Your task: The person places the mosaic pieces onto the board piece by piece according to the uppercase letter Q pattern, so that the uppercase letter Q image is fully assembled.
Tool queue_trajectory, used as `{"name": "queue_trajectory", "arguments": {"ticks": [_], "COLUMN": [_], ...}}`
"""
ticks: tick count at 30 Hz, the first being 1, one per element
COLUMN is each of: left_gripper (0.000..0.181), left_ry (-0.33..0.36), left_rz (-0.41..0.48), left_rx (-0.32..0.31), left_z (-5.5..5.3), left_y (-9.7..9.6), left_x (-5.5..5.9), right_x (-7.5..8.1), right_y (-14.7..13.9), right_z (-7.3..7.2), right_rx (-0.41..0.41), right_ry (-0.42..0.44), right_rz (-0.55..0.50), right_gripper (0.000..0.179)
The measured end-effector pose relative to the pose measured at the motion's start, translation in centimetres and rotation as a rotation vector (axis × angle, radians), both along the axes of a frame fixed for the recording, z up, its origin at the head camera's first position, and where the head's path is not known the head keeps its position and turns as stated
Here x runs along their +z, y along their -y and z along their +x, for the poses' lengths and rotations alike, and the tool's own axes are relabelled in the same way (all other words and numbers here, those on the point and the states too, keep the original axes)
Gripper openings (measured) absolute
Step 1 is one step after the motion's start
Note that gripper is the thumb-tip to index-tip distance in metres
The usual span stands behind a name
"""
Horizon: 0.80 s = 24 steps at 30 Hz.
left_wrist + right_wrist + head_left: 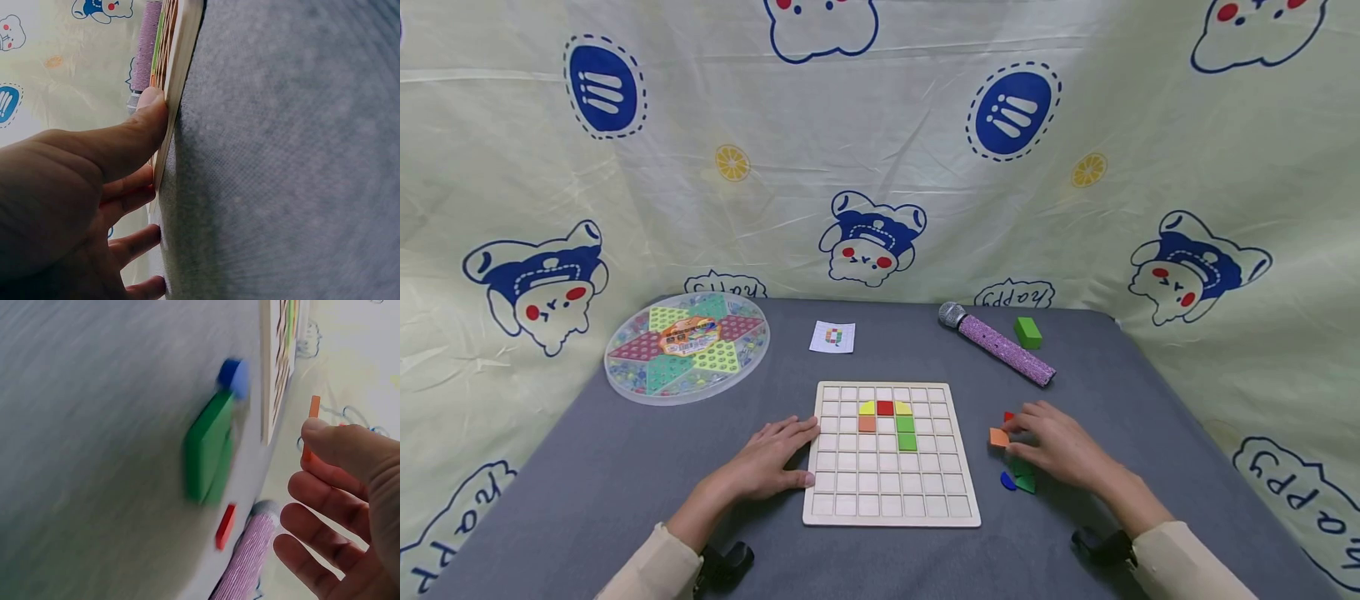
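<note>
My right hand point(1060, 446) pinches an orange square tile point(998, 437) between thumb and index finger, lifted off the table in the right wrist view. Below and around it lie a red piece point(226, 526), green pieces point(209, 450) and a blue piece point(232, 376). My left hand point(771, 458) touches the left edge of a wooden grid board point(842, 483), its thumb and fingers extended. On the board's upper part sit two yellow tiles point(867, 407), a red tile point(885, 407) between them, an orange tile point(867, 424) and two green tiles point(907, 442).
A small card with a coloured pattern point(832, 337) lies beyond the board. At the back left is a round Chinese checkers set point(687, 348). A purple glittery microphone point(1007, 350) and a green block point(1028, 332) lie at the back right. A printed cloth hangs behind the table.
</note>
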<state>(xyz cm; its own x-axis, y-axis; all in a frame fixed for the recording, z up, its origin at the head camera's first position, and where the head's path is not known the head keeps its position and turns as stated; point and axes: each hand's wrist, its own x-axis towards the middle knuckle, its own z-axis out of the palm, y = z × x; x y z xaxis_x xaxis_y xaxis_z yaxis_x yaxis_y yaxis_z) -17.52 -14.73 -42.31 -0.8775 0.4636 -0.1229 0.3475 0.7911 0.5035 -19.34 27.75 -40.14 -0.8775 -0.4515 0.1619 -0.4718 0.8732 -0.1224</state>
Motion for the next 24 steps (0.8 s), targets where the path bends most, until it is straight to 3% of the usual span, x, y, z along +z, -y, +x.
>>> {"name": "queue_trajectory", "arguments": {"ticks": [16,24], "left_gripper": [0.071,0.071], "left_ry": [0.0,0.007], "left_rz": [0.002,-0.001], "left_rx": [0.001,0.005], "left_z": [0.0,0.0], "left_y": [0.1,0.1], "left_x": [-0.1,-0.1], "right_x": [0.9,0.9], "right_y": [6.8,10.0], "right_z": [-0.6,-0.9], "right_rx": [0.18,0.221], "right_ry": [-0.073,-0.045], "right_rz": [-0.046,-0.028], "right_gripper": [0.021,0.022]}}
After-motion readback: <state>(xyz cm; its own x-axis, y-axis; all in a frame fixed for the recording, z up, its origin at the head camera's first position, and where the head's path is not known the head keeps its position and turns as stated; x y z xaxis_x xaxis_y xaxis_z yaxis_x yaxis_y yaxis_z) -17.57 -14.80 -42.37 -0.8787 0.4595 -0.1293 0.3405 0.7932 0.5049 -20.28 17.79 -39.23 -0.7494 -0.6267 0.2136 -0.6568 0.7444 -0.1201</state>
